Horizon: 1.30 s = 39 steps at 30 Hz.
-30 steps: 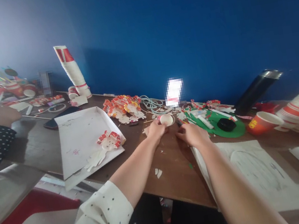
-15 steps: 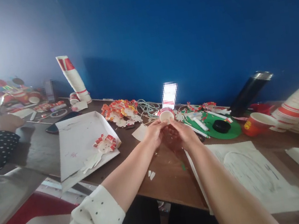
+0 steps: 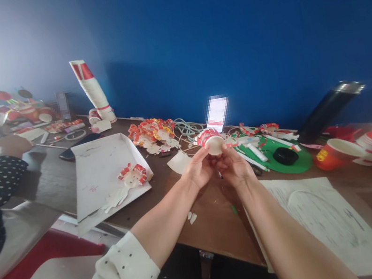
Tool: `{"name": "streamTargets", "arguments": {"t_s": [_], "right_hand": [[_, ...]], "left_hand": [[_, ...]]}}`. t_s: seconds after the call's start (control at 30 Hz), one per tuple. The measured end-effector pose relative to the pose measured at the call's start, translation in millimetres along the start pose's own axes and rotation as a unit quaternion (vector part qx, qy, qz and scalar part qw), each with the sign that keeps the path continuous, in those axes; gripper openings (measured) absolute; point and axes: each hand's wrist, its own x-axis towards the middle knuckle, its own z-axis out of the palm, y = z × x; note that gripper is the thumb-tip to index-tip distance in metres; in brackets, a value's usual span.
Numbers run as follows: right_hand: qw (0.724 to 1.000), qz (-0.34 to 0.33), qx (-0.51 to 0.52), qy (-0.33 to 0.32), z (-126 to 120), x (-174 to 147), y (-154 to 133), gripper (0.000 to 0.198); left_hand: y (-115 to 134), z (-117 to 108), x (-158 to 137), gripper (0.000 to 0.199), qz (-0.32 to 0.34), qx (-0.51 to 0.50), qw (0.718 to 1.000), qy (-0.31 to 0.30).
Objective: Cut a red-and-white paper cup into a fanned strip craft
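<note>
Both hands hold a cut paper-cup piece (image 3: 214, 144) above the table, its round white base facing me and red printed strips around its upper edge. My left hand (image 3: 198, 168) is closed on its left side. On the lower right side, the fingers of my right hand (image 3: 236, 165) are closed too. A similar cut cup piece (image 3: 132, 176) lies on a white paper tray (image 3: 100, 173) to the left. Beyond my hands is a pile of cut red and yellow cup pieces (image 3: 153, 135).
A green disc (image 3: 300, 164) with a black lid (image 3: 285, 156) is at right, near a red paper cup (image 3: 334, 152), a dark flask (image 3: 330, 108) and papers (image 3: 312, 213). A tall cup stack (image 3: 94, 93) stands left. A co-worker's dotted sleeve (image 3: 3, 177) is at far left.
The cup piece has tilted, so more of its red strips show above the base. My hands stay on it, with the right fingers more curled beneath. The view has shifted slightly.
</note>
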Motion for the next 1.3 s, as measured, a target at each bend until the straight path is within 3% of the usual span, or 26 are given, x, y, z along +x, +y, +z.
{"name": "streamTargets", "arguments": {"t_s": [0.13, 0.3, 0.57, 0.77, 1.17, 1.3], "right_hand": [[0.998, 0.000, -0.047, -0.029, 0, -3, 0, 0.033], [0.995, 0.025, -0.024, -0.090, 3, -9, -7, 0.038], [0.999, -0.014, 0.010, -0.051, 5, -11, -5, 0.027], [0.997, 0.011, -0.038, -0.063, 10, -13, 2, 0.030], [0.998, -0.033, -0.057, -0.018, 8, -11, 0, 0.025], [0.996, -0.033, -0.069, -0.044, 6, -10, -1, 0.022]], "left_hand": [[6, 1, 0, 0.028, 0.011, -0.007, 1.000, -0.017], [10, 2, -3, 0.029, 0.020, 0.022, 0.999, -0.017], [7, 6, -12, 0.036, 0.070, 0.108, 0.991, -0.048], [5, 6, -11, 0.037, 0.057, 0.080, 0.995, -0.027], [16, 4, -11, 0.035, 0.049, 0.094, 0.994, 0.000], [17, 2, -9, 0.035, 0.043, 0.098, 0.994, 0.006]]}}
